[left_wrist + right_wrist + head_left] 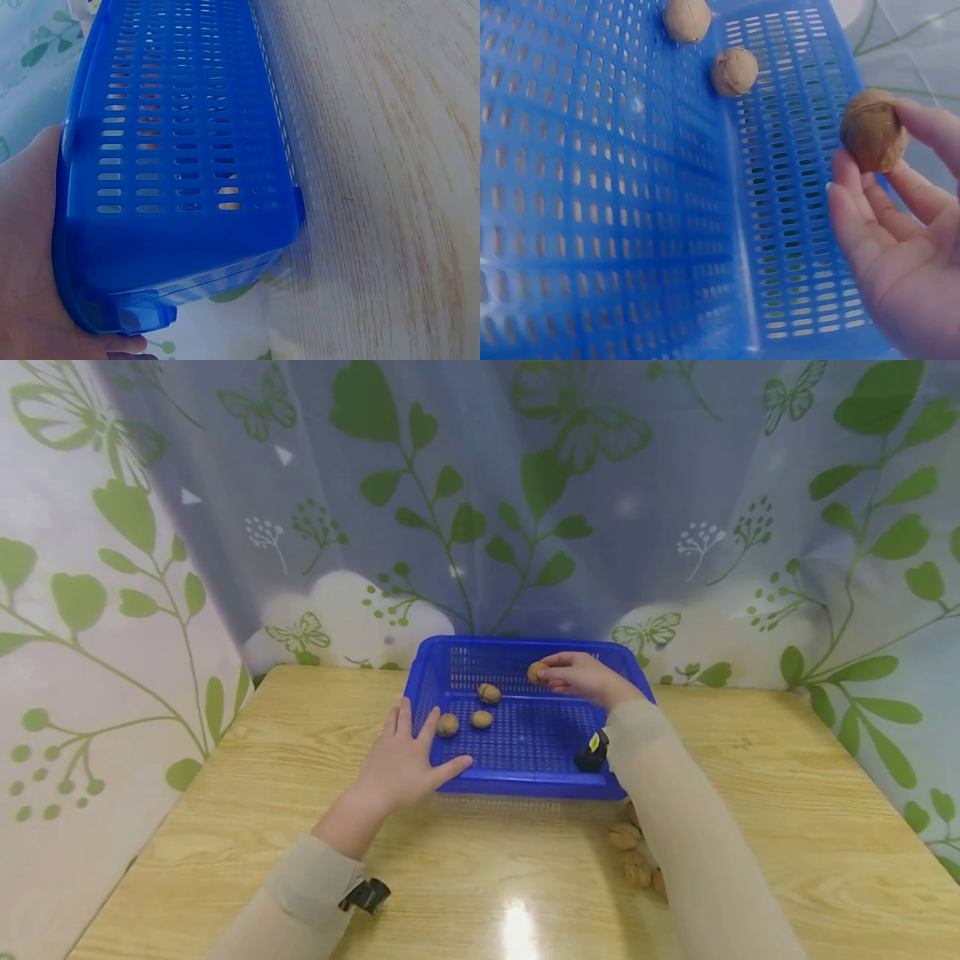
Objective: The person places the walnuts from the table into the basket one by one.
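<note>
A blue plastic basket (517, 787) with slotted walls stands on the table. Inside it, toward the left, lie three walnuts, among them one walnut (489, 693) near the back wall and one (447, 725) by the left side. My right hand (581, 677) pinches another walnut (873, 130) between thumb and fingers, above the basket floor by the back wall. At the basket's front left corner rests my left hand (401, 764), its fingers spread and the thumb along the front rim. The left wrist view shows that hand (30, 247) against the basket's rim (64, 217).
Several walnuts (636, 868) lie on the wooden table (480, 877) in front of the basket's right end, partly hidden by my right sleeve (690, 827). Behind the table hangs a curtain (480, 485) with leaves and butterflies.
</note>
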`<state>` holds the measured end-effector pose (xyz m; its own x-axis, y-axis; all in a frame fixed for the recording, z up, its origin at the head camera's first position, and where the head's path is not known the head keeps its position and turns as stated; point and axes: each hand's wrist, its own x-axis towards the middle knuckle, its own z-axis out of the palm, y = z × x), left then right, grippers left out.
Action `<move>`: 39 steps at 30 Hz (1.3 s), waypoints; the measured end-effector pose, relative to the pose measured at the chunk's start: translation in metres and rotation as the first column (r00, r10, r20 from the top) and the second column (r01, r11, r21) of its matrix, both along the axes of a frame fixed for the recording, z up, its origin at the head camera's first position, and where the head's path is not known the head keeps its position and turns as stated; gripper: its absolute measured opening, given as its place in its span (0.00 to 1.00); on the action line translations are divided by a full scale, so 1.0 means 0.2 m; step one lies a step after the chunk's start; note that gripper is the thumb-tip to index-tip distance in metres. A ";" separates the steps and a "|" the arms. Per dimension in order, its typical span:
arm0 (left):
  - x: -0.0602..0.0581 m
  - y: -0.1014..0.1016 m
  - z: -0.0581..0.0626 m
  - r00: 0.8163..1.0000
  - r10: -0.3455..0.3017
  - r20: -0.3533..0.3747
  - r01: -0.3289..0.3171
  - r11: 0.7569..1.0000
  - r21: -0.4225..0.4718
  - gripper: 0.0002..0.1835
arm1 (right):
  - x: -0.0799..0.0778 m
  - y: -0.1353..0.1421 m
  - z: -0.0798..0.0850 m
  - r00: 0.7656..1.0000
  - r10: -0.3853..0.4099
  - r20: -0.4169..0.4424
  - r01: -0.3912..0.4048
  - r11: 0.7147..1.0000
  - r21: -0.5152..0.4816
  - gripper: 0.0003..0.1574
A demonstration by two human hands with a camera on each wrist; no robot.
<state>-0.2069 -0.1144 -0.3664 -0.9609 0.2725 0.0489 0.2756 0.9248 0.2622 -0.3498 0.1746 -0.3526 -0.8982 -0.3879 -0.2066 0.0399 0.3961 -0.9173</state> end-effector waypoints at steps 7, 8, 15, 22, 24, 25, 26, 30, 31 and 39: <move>0.00 0.00 0.00 1.000 0.006 0.018 -0.006 1.000 0.002 0.52 | -0.02 0.04 -0.04 0.999 -0.006 0.052 0.007 1.000 -0.026 0.30; 0.00 0.00 0.00 1.000 0.006 0.015 -0.007 1.000 0.002 0.52 | -0.02 0.04 -0.04 0.999 -0.002 0.053 0.004 0.999 -0.039 0.30; 0.01 0.00 0.01 1.000 0.008 0.021 -0.007 1.000 -0.004 0.51 | -0.02 0.04 -0.04 0.997 0.021 0.070 -0.014 0.994 -0.104 0.29; 0.00 0.00 0.00 1.000 0.009 0.018 -0.009 1.000 0.013 0.51 | 0.00 0.04 0.02 0.998 0.023 0.066 -0.013 0.990 -0.138 0.30; -0.01 0.00 0.00 1.000 0.012 0.022 -0.012 1.000 0.013 0.51 | 0.01 0.04 0.05 0.998 0.033 0.047 -0.027 0.992 -0.125 0.30; -0.01 0.00 0.00 1.000 0.010 0.019 -0.010 1.000 0.013 0.51 | 0.01 0.05 0.07 0.998 0.045 0.033 -0.041 0.994 -0.105 0.30; -0.01 0.00 0.00 1.000 0.010 0.020 -0.010 1.000 0.011 0.51 | 0.02 0.06 0.09 0.998 0.052 0.023 -0.050 0.995 -0.083 0.31; -0.01 0.01 0.00 1.000 0.005 0.022 -0.005 1.000 0.015 0.52 | 0.07 0.14 0.17 0.996 0.089 -0.017 -0.089 0.996 0.000 0.31; -0.01 0.01 0.00 1.000 0.003 0.020 -0.003 1.000 0.013 0.52 | 0.08 0.17 0.19 0.994 0.101 -0.029 -0.101 0.995 0.021 0.32; -0.01 -0.01 -0.01 1.000 0.007 0.017 -0.007 1.000 -0.010 0.52 | 0.23 0.29 0.24 0.985 0.150 -0.085 -0.138 0.981 0.140 0.32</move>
<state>-0.2093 -0.1155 -0.3680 -0.9634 0.2664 0.0302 0.2650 0.9293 0.2572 -0.3029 0.2326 -0.3040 -0.8529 -0.4894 -0.1819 -0.1108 0.5100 -0.8530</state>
